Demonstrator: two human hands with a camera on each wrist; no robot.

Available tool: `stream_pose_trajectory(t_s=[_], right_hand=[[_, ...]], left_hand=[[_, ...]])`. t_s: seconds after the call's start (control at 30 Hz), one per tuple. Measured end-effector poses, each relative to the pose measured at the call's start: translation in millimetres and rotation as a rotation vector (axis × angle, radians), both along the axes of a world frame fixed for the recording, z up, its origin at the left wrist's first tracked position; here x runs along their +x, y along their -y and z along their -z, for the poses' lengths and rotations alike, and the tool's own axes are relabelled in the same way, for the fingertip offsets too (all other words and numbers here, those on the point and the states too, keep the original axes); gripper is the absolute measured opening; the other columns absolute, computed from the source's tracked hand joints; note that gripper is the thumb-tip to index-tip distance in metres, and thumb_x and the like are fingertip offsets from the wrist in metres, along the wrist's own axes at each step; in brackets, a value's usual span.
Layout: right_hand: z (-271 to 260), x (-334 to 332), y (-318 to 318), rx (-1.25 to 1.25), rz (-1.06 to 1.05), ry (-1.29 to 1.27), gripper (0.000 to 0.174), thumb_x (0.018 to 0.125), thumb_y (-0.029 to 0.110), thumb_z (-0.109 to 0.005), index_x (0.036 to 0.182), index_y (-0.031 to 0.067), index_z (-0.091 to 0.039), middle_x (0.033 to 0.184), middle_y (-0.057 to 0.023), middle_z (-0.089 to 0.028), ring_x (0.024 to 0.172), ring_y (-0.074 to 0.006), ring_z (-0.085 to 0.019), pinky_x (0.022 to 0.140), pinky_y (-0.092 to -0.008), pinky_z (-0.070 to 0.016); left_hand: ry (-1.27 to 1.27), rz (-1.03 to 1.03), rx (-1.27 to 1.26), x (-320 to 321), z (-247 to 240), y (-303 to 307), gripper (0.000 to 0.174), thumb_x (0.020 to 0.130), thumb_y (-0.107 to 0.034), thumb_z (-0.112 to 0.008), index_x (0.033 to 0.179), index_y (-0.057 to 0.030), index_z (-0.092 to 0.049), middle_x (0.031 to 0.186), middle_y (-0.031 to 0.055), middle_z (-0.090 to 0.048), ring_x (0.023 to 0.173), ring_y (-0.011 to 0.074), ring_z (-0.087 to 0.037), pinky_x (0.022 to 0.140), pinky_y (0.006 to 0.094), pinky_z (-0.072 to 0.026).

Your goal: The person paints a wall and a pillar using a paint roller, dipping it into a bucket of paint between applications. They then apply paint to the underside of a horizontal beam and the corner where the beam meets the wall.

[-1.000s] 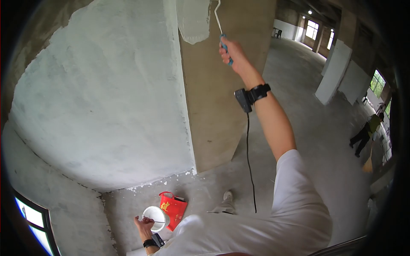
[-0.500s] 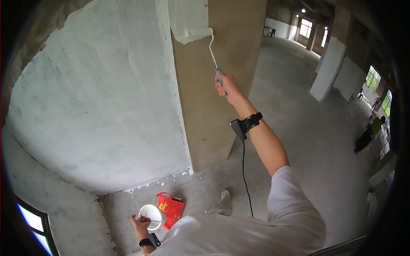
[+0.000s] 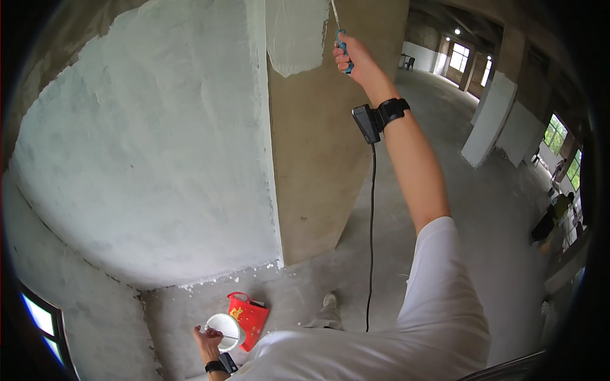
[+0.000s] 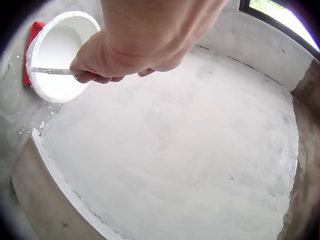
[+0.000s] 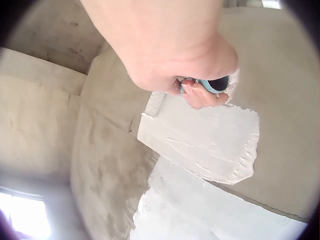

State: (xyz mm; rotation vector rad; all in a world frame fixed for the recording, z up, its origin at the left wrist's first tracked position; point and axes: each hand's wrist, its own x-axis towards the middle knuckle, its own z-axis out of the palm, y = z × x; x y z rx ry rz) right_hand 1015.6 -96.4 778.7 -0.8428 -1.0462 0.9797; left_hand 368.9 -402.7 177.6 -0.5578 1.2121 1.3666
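My right hand (image 3: 356, 58) grips the blue handle (image 3: 344, 46) of a paint roller, raised in front of the bare tan face of a column (image 3: 318, 146). In the right wrist view, the white-coated roller sleeve (image 5: 154, 104) lies at the upper edge of a fresh white paint patch (image 5: 200, 140). Low at my left side, my left hand (image 3: 207, 345) holds a white bucket (image 3: 241, 340) by its bail handle (image 4: 52, 71), fingers curled round it. White paint coats the inside of the bucket, whose opening faces up.
A red bag (image 3: 254, 325) stands on the floor (image 3: 413, 273) beside the bucket. The white-painted wall (image 3: 159, 159) adjoins the column on the left. A black cable (image 3: 373, 235) hangs from my right wrist. Far right, another person (image 3: 553, 219) is near the windows.
My right hand first drew the roller down to the patch's lower edge, then moved back up, taking the sleeve out of the head view. The left hand still holds the bucket.
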Motion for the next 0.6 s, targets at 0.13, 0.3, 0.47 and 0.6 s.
stream_pose_trajectory(t_s=[0.13,0.3,0.47,0.6], right_hand=[[7,0,2,0.022,0.015,0.009,0.027,0.101,0.032,-0.049,0.088,0.0077,-0.048,0.065,0.0030,-0.044,0.046,-0.0036,-0.034,0.039,-0.0209,-0.0258],[13,-3,2,-0.005,0.007,0.033,0.028,0.101,0.032,-0.049,0.087,0.0077,-0.049,0.065,0.0027,-0.045,0.046,-0.0039,-0.034,0.039,-0.0216,-0.0263],[28,-9,3,-0.055,0.047,0.060,0.029,0.101,0.033,-0.049,0.086,0.0088,-0.049,0.065,0.0029,-0.046,0.045,-0.0041,-0.034,0.039,-0.0222,-0.0262],[53,-10,-10,0.018,0.031,0.050,0.032,0.100,0.036,-0.050,0.082,0.0099,-0.050,0.064,0.0037,-0.047,0.045,-0.0046,-0.034,0.039,-0.0227,-0.0258]], left_hand=[[-0.018,0.028,-0.027,-2,1,-3,0.036,0.081,-0.043,-0.053,0.068,-0.0106,-0.043,0.059,-0.0011,-0.038,0.055,0.0142,-0.037,0.059,0.0336,-0.0319],[-0.003,0.028,-0.032,8,-14,-9,0.036,0.082,-0.042,-0.052,0.068,-0.0101,-0.045,0.059,-0.0007,-0.038,0.055,0.0148,-0.036,0.059,0.0339,-0.0325],[0.019,0.055,0.000,11,-20,-13,0.036,0.082,-0.043,-0.053,0.070,-0.0099,-0.045,0.060,-0.0001,-0.038,0.056,0.0148,-0.037,0.059,0.0339,-0.0325],[0.051,0.116,0.003,6,-31,-19,0.038,0.083,-0.046,-0.052,0.073,-0.0100,-0.042,0.065,0.0012,-0.037,0.061,0.0154,-0.038,0.062,0.0345,-0.0317]])
